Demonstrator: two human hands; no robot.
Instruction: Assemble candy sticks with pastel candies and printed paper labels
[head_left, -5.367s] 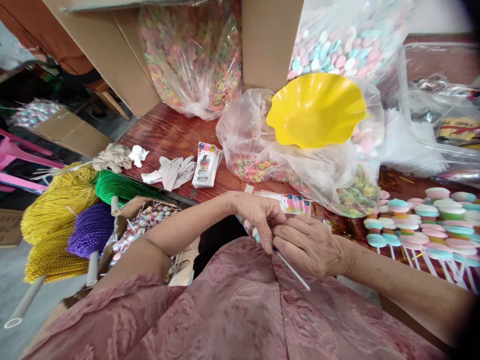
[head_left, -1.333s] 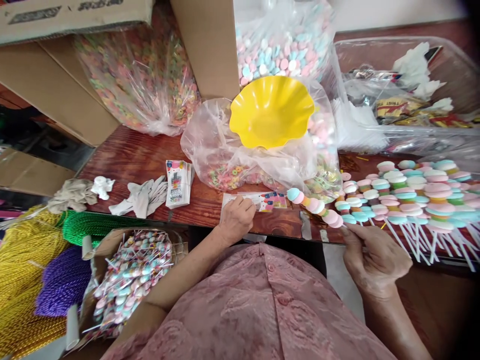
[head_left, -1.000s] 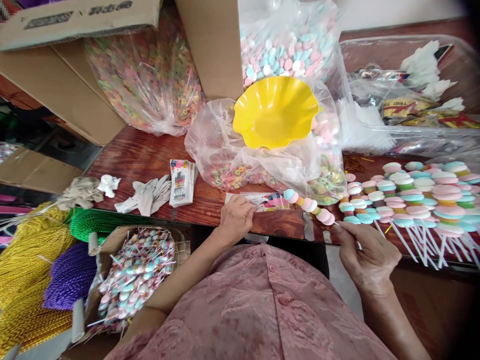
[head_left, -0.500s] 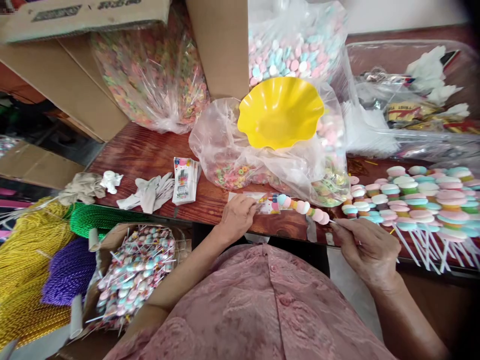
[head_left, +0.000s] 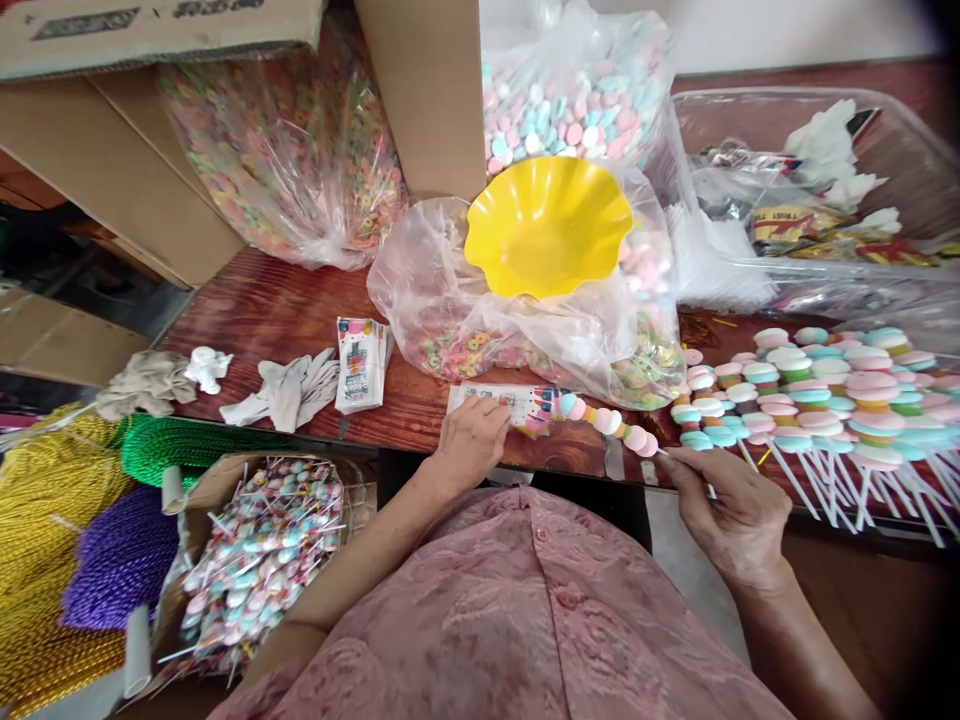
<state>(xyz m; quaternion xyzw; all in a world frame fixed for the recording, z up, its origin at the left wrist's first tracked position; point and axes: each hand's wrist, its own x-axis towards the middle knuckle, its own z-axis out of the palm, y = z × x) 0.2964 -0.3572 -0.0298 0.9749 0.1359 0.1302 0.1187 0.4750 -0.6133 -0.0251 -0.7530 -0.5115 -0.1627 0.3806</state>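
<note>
My right hand [head_left: 731, 510] pinches the white stick of a candy skewer [head_left: 636, 438], which points left along the table's front edge. Pink, blue, white and yellowish candies are threaded on it. Its tip meets the right end of a clear printed wrapper [head_left: 501, 398]; whether it is just inside I cannot tell. Over the near edge of that wrapper, my left hand [head_left: 474, 440] has its fingers curled and pressed together on the plastic. Right of the held skewer lies a pile of similar candy skewers [head_left: 817, 395], sticks toward me.
A yellow wavy bowl [head_left: 551, 230] rests on bags of loose candy [head_left: 450, 340]. Stacked wrappers [head_left: 361, 365] and gloves [head_left: 289, 390] lie leftward. A box of wrapped skewers [head_left: 262, 560] stands low left, beside coloured cords [head_left: 124, 550]. A clear bin [head_left: 817, 210] sits at back right.
The wrapper lies flatter and more of its print shows, its right end around the skewer's tip. My left fingers have shifted slightly over it. The whole view has drifted a little.
</note>
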